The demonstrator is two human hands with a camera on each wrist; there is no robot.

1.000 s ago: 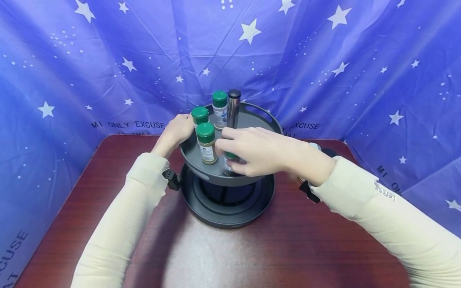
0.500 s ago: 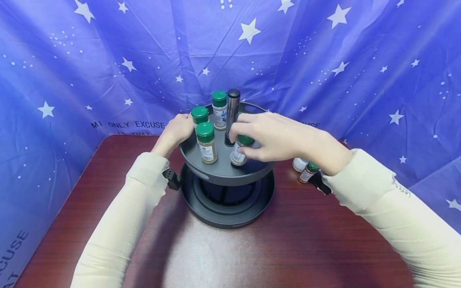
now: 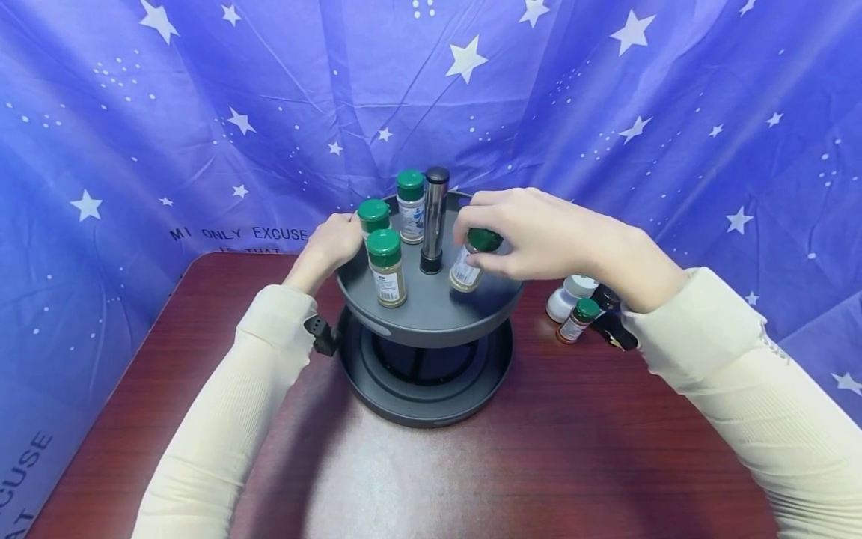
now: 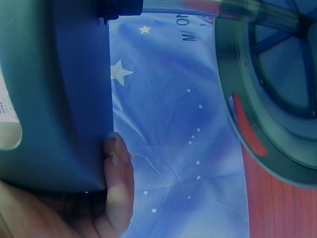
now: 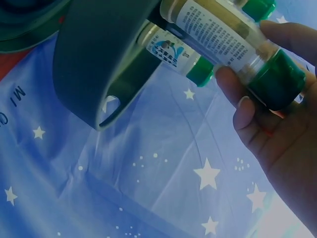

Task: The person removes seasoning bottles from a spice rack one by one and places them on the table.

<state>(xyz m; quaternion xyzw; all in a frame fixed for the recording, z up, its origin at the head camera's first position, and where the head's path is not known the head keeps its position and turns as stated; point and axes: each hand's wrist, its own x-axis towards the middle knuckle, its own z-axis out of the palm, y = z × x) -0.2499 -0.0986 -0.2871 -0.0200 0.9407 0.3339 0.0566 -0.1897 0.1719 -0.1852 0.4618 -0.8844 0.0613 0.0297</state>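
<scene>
In the head view my right hand [image 3: 545, 233] grips a spice jar [image 3: 465, 271] by its green lid, over the right part of the upper tray [image 3: 431, 335]. The jar leans, its base toward the tray floor. From the right wrist, thumb and fingers wrap the lid end of this labelled spice jar [image 5: 215, 37]. My left hand [image 3: 333, 243] holds the tray's left rim; in the left wrist view its fingers [image 4: 119, 193] curl under the tray wall [image 4: 74, 99]. Three more green-lidded spice jars stand on the tray: front [image 3: 387, 269], left [image 3: 374, 215] and back [image 3: 411, 208].
A metal post [image 3: 435, 217] with a black cap rises through the upper tray. Below is the wider lower tray [image 3: 431, 418] on the red-brown table [image 3: 539, 449]. Right of the stand are a white container [image 3: 560, 305], a green-lidded jar [image 3: 574, 323] and dark items. A starry blue curtain [image 3: 431, 97] hangs behind.
My right hand has moved the gripped jar from the tray's front toward the back right. The jars on the table at right have come into view. My left hand stays at the rim.
</scene>
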